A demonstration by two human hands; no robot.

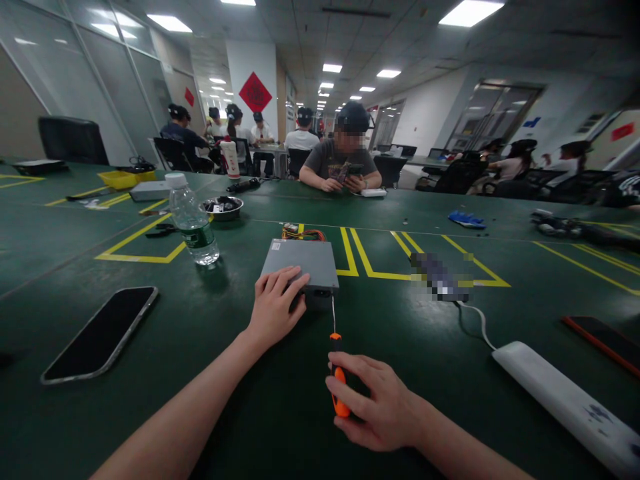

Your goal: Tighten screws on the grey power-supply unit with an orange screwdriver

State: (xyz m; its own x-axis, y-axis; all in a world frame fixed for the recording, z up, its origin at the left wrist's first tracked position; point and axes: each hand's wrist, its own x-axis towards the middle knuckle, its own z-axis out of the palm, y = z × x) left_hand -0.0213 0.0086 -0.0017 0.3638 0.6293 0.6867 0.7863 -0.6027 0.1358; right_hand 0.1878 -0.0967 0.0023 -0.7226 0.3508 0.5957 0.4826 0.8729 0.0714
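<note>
The left hand (276, 304), spread over the metal box (304, 256) well in from the far edge of the surface (260, 420), should brace it firmly while the right hand (383, 403), pinching the orange screwdriver (335, 342), aligns squarely before turning.

Open-plan office, set up as a shared bench workshop. Office side: ceiling panel lights (470, 12) running far back, glass partition (45, 53) far left, black chair (73, 140) by it, metal-framed doors (493, 117) far right, seated people (301, 139) at far tables. Workshop side: long green table (280, 413) near, zoned with yellow tape (390, 275), grey metal box (305, 260) and orange-handled screwdriver (335, 343) out on the near side.
</note>
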